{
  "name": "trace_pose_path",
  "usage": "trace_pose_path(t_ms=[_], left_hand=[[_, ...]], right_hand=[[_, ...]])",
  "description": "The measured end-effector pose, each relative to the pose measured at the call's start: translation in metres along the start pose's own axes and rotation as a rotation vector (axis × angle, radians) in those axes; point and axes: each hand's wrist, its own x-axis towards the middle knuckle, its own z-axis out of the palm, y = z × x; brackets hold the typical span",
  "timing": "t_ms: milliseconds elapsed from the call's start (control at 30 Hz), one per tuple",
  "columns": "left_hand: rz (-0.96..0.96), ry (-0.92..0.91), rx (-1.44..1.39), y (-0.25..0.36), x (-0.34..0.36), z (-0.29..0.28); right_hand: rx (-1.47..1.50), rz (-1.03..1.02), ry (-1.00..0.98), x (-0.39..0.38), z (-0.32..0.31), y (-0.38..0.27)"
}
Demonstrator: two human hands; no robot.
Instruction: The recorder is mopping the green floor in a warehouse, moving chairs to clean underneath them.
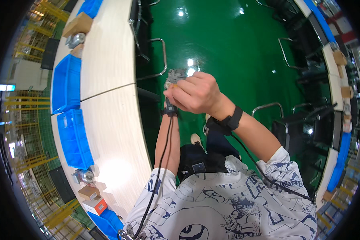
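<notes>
My right hand (196, 93) is closed in a fist in front of me, above the green floor. A grey, shaggy thing (177, 75) with ragged tufts sticks out at its finger side, and a small orange bit shows beside the fingers. What kind of thing it is I cannot make out. My left forearm (167, 138) reaches up to the same spot. The left hand is almost wholly hidden behind the right one, so its fingers do not show. Both wrists wear black bands with black cables running back along the arms.
On my left runs a pale worktable (112, 116) with blue bins (67, 86), small motors (84, 176) and cardboard boxes (77, 25). Black chairs with a metal frame (164, 56) stand beside it. More chairs (304, 124) and another table line the right side.
</notes>
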Motion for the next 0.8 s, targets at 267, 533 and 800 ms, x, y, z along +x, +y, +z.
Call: trace_pose_path(t_ms=[267, 533, 800], left_hand=[[0.330, 0.109, -0.159, 0.092, 0.019, 0.040], [0.617, 0.460, -0.174, 0.199, 0.032, 0.092], [0.395, 0.260, -0.385, 0.262, 0.108, 0.114]], right_hand=[[0.365, 0.150, -0.068, 0.113, 0.096, 0.048], [0.433, 0.986, -0.522, -0.084, 0.112, 0.106], [-0.085, 1.996, -0.344, -0.332, -0.046, 0.015]])
